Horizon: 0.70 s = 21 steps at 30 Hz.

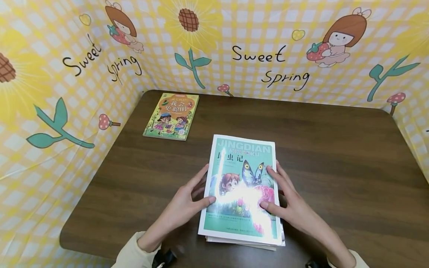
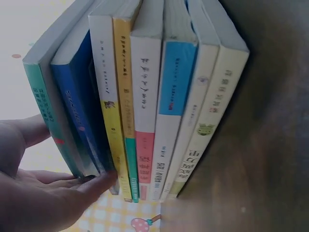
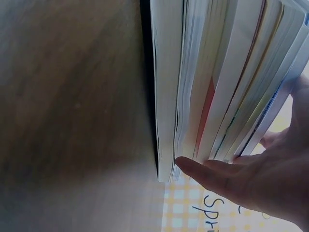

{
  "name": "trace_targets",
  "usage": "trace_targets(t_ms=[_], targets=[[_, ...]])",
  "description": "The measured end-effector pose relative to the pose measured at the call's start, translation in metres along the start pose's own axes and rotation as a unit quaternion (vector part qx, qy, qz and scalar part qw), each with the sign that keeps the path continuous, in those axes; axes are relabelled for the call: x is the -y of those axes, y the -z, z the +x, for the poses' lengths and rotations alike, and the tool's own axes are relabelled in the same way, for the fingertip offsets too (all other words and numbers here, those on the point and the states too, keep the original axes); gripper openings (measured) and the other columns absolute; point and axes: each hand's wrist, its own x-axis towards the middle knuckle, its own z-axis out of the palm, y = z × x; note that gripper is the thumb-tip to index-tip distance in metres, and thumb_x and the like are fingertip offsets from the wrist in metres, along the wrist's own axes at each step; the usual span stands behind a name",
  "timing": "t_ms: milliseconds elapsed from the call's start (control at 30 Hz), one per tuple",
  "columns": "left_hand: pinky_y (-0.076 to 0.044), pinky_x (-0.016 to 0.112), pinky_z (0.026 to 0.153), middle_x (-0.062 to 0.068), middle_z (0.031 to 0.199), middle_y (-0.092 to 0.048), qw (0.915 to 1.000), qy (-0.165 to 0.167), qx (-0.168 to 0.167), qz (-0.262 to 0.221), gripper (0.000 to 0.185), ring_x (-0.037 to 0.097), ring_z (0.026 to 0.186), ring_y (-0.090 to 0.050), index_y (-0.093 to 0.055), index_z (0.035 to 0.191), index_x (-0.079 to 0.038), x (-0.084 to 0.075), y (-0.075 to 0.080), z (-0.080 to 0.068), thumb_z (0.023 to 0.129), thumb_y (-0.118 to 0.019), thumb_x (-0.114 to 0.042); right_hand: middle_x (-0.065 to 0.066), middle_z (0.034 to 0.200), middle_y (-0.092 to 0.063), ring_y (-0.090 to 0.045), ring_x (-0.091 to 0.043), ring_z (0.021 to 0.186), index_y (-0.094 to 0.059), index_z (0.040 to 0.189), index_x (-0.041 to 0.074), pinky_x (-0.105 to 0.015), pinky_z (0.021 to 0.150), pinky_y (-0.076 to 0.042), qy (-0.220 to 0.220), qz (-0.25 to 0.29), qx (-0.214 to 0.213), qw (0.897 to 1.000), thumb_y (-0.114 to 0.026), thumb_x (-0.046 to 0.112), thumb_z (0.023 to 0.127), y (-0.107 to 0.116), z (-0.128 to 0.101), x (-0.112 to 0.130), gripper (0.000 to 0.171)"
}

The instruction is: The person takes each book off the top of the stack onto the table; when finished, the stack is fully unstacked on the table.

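A stack of books (image 2: 145, 113) lies near the front of the table. Its top one is a teal book (image 1: 241, 219) showing a child and a butterfly, glare across its cover. At the spine side, my left hand (image 1: 182, 204) holds the stack, its thumb on the cover's edge and its fingers against the upper spines. My right hand (image 1: 295, 208) grips the opposite side. Its thumb and one fingertip rest on the cover while other fingers press the page edges (image 3: 193, 96). The top teal and blue books sit slightly askew over the lower ones.
A yellow-green picture book (image 1: 171, 117) lies flat at the table's back left corner. Behind and left of the brown wooden table (image 1: 318, 156) hangs a yellow checked cloth (image 1: 254, 22) printed with flowers and lettering.
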Motion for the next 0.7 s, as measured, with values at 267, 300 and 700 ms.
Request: trace_targets(t_ms=[267,300,700], targets=[[-0.047,0.034,0.095,0.005,0.155,-0.029,0.9989,-0.008,-0.009,-0.046,0.082,0.027,0.128,-0.049,-0.026,0.153,-0.029,-0.009,-0.001,-0.002,0.087,-0.073,-0.012,-0.010,0.161,0.005,-0.023,-0.048,0.137,-0.016,0.152,0.043,-0.067,0.093,-0.039,-0.005,0.005,-0.001,1.000,-0.072,0.036,0.086,-0.001,0.001,0.002,0.087],[-0.051,0.034,0.090,0.007,0.154,-0.030,0.9979,-0.006,-0.005,-0.064,0.082,0.028,0.124,-0.053,-0.026,0.152,-0.030,-0.009,-0.001,-0.002,0.088,-0.072,-0.012,-0.010,0.161,0.005,-0.023,-0.048,0.137,-0.016,0.152,0.042,-0.067,0.093,-0.039,-0.004,0.005,-0.001,1.000,-0.072,0.036,0.086,-0.001,0.001,0.003,0.087],[-0.055,0.046,0.077,0.008,0.157,-0.020,0.9621,-0.042,0.038,-0.267,0.074,0.037,0.100,-0.065,-0.023,0.154,-0.018,0.001,0.000,0.004,0.093,-0.059,0.002,-0.008,0.162,0.004,-0.023,-0.049,0.137,-0.014,0.152,0.043,-0.066,0.090,-0.042,-0.032,-0.010,-0.001,0.999,-0.071,0.043,0.084,-0.002,-0.003,0.007,0.088]])
